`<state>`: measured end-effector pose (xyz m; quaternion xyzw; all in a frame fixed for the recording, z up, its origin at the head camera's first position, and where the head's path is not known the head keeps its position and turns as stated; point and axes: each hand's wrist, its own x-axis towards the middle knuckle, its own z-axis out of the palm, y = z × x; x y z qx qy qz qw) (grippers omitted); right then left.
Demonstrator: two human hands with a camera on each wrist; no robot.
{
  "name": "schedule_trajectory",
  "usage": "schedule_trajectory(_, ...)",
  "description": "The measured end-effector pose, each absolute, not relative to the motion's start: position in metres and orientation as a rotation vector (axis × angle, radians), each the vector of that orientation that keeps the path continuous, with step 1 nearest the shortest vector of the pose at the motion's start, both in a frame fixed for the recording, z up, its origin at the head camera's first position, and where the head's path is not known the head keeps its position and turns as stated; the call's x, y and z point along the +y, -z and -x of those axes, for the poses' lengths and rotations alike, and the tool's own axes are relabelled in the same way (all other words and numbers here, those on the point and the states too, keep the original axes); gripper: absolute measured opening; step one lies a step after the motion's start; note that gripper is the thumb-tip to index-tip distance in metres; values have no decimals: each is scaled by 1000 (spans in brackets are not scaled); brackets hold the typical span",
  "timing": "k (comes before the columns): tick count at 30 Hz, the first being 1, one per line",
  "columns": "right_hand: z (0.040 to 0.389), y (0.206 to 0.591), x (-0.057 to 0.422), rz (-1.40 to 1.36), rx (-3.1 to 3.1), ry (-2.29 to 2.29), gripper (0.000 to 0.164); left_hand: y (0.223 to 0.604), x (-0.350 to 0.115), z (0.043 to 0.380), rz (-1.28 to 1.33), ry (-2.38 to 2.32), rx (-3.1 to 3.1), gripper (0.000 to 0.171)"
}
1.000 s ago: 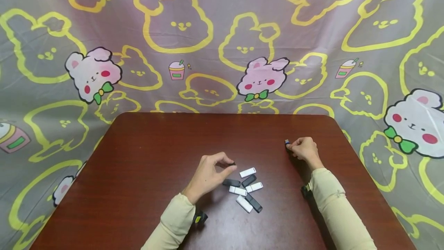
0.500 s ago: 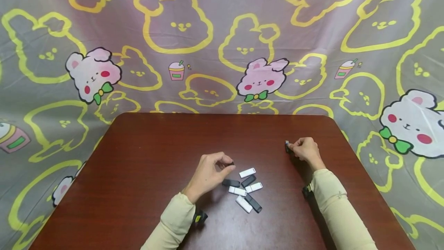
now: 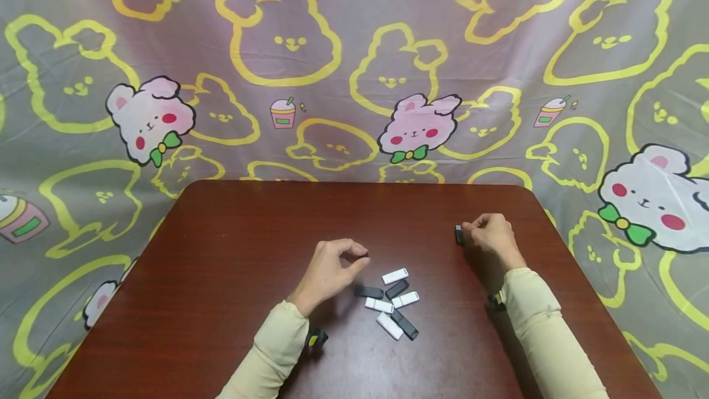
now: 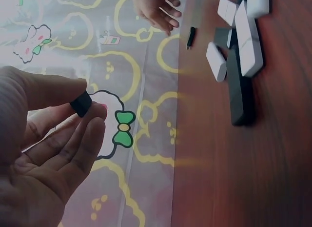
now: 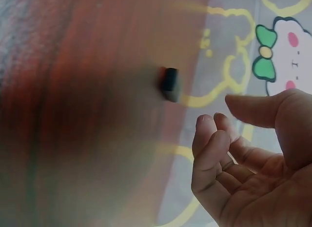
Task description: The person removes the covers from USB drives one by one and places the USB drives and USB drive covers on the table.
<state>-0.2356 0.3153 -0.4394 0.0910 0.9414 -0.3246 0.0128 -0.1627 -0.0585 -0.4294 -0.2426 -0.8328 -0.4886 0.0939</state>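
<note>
My left hand is raised off the table left of a pile of USB sticks, pinching a small black cap between thumb and fingertips. A black USB stick lies on the table towards the back right, its metal plug bare and pointing to the far edge. Just right of that stick is my right hand; the right wrist view shows a gap between thumb and fingers with nothing held. In the pile are several white USB sticks and black ones, some overlapping.
The brown wooden table has rounded far corners. A grey cloth with cartoon rabbits hangs behind it and along both sides.
My right hand has let go of the black USB stick and drawn slightly up and right. My left hand, with the cap, has moved slightly left and up. The pile stays put.
</note>
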Motion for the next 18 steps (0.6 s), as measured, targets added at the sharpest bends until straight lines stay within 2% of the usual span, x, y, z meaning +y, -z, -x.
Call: schedule_trajectory(18, 201, 366, 276, -31, 3143, 1022, 36, 433, -72, 203, 725, 1273, -2584, 5)
